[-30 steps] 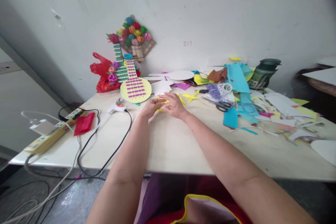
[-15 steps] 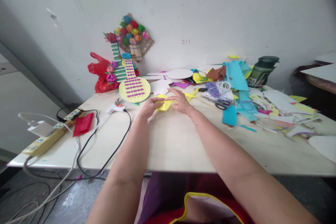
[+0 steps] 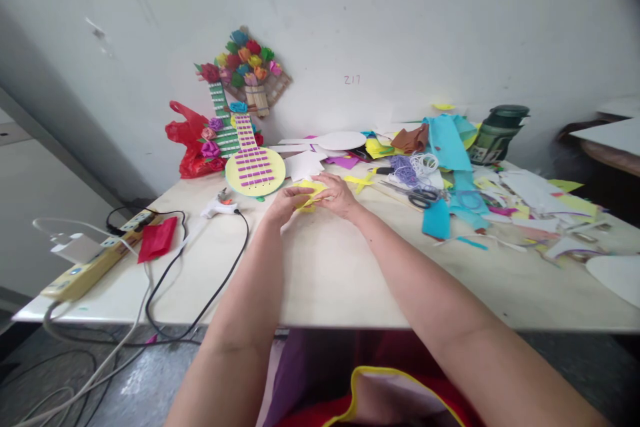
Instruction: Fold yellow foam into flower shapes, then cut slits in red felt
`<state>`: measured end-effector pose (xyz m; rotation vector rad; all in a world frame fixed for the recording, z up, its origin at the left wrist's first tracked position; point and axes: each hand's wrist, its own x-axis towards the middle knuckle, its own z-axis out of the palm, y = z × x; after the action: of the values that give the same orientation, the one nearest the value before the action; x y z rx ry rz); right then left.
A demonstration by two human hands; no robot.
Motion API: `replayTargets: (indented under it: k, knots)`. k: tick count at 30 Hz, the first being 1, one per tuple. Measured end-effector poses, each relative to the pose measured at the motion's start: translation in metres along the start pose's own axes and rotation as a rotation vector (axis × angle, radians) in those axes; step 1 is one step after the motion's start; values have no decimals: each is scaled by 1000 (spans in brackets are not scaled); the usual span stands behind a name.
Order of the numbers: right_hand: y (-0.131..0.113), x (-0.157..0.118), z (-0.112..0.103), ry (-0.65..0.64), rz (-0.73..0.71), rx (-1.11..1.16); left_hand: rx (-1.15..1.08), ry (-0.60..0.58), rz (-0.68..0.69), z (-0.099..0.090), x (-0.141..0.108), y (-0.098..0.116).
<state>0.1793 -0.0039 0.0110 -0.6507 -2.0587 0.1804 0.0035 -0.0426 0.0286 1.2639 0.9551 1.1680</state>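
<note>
Both hands meet over the middle of the table, with a small piece of yellow crepe paper (image 3: 309, 199) between them. My left hand (image 3: 286, 205) pinches its left side between thumb and fingers. My right hand (image 3: 337, 196) grips the right side, its fingers bent over the paper and hiding part of it. Just right of my right hand lies a yellow paper strip (image 3: 361, 181). Behind the hands is a white paper piece (image 3: 303, 165). A round yellow paper guitar (image 3: 274, 172) with purple strips leans to the left.
A glue gun (image 3: 220, 207) with a black cord and a power strip (image 3: 80, 278) lie left, beside folded red paper (image 3: 157, 239). Scissors (image 3: 423, 198), purple yarn (image 3: 403, 172), blue crepe paper (image 3: 450, 140) and paper scraps spread right. A dark green bottle (image 3: 499, 135) stands at the back right.
My right hand's fingers have curled closer around the yellow paper, and less of it shows. The view has shifted slightly.
</note>
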Motion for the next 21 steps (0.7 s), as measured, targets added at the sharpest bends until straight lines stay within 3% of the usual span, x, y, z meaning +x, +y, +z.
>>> replayTargets:
  k: [10, 21]
  knots:
    - [4, -2, 4, -24, 43, -10, 32, -2, -3, -3, 5, -4]
    - [-8, -2, 2, -56, 98, -118, 11, -43, 10, 0, 4, -4]
